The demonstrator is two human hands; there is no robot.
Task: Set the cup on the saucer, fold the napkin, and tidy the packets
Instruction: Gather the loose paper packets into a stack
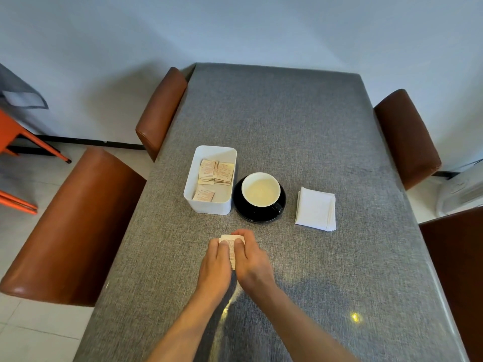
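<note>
Beyond the grip and to its left, a white bin (209, 205) holds several packets (215, 171). On the grey surface (313, 126), left hand (217, 259) and right hand (251, 257) close together around a small stack of packets (231, 244). Straight beyond the grip, the cup (260, 189) sits on its black saucer (245, 212). Right of that lies the folded white napkin (315, 209).

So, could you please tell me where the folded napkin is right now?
In the head view, the folded napkin lies flat on the table, right of the cup and its saucer, apart from both.
</note>
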